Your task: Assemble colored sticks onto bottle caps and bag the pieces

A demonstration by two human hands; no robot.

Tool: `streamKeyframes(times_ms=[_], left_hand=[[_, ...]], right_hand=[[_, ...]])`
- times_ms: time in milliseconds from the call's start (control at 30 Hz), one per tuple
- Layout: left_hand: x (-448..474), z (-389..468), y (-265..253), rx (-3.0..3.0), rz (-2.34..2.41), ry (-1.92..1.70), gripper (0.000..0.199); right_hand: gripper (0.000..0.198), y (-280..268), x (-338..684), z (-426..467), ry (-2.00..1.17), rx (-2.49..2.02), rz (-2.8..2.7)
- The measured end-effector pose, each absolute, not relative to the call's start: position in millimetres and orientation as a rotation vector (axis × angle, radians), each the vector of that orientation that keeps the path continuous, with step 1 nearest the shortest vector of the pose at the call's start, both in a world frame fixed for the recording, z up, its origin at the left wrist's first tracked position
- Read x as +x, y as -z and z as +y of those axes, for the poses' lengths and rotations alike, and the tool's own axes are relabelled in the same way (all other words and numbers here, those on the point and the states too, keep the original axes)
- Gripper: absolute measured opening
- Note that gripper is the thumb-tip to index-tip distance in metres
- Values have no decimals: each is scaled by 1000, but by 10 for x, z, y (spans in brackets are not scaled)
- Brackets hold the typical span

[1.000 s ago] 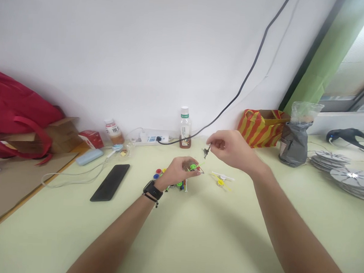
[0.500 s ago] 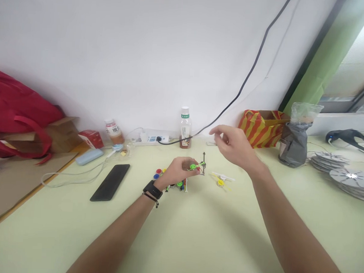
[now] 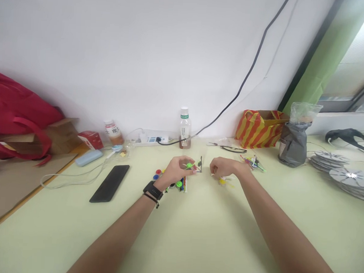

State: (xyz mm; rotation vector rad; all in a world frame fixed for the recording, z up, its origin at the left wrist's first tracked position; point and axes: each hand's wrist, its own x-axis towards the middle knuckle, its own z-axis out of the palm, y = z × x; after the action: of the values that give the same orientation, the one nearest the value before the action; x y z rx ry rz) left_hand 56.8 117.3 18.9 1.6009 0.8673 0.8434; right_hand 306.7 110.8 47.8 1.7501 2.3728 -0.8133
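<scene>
My left hand [image 3: 177, 169], with a black watch at the wrist, pinches a small green plastic piece [image 3: 189, 166] that has a round middle and thin arms. A dark grey piece [image 3: 200, 164] of similar form stands on end just past those fingertips; whether it is joined to the green one I cannot tell. Low over the table, my right hand [image 3: 224, 167] has its fingers closed on a white plastic piece [image 3: 213, 174], mostly hidden beneath them. Touching or close under that hand lies a yellow piece [image 3: 222, 181]. Coloured discs and sticks [image 3: 179, 184] lie partly behind my left wrist.
Right of my right hand lies a heap of coloured pieces [image 3: 253, 162], near eyeglasses [image 3: 234, 149]. A drink bottle [image 3: 185, 130] and power strip [image 3: 153, 138] stand along the wall. A phone [image 3: 110, 183] lies left; stacked grey discs [image 3: 350, 180] sit far right.
My right hand has come down from the air to the white and yellow pieces, uncovering the heap and eyeglasses behind. My left hand has shifted slightly left, still holding the green piece.
</scene>
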Motion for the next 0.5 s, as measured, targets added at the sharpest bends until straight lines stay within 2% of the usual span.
streamKeyframes(times_ms=[133, 267, 500], left_hand=[[567, 1171, -200, 1618, 857, -818, 53], [565, 1191, -163, 1657, 848, -813, 52], [544, 1194, -129, 1774, 869, -766, 49]], right_hand=[[20, -552, 3172, 1119, 896, 1783, 2361], [10, -765, 3369, 1053, 1064, 2040, 2470], [33, -1327, 3468, 638, 1322, 2455, 3169]])
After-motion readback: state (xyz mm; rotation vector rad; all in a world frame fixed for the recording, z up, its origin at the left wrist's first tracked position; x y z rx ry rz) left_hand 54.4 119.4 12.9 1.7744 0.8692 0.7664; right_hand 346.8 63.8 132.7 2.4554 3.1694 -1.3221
